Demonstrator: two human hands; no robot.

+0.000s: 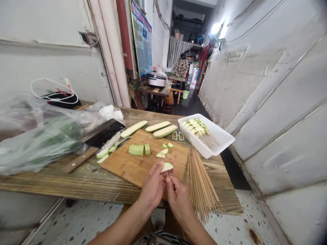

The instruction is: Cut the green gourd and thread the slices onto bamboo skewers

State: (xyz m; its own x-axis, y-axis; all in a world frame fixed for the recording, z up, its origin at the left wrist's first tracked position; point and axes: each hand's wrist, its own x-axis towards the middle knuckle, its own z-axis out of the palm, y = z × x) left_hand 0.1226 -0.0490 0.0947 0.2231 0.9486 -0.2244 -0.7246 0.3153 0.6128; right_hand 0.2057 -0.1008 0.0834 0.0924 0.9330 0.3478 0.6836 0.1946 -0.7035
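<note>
My left hand [153, 185] pinches a pale green zucchini slice [167, 166] above a bamboo cutting board [122, 166]. My right hand [178, 199] grips a thin bamboo skewer [167, 173], its tip meeting the underside of the slice. Several small slices [162, 151] lie on the board just beyond my hands, beside a block of cut zucchini [136, 149]. Long zucchini strips [157, 126] rest on the table past the board's far edge. A loose bundle of bamboo skewers [201, 183] fans out to the right of my right hand.
A white plastic tray [222, 137] holds finished skewers at the table's right. Scissors [178, 135] lie near it. A cleaver [102, 135] and a bag of greens [43, 136] sit to the left. A seated person [181, 68] is far down the narrow corridor.
</note>
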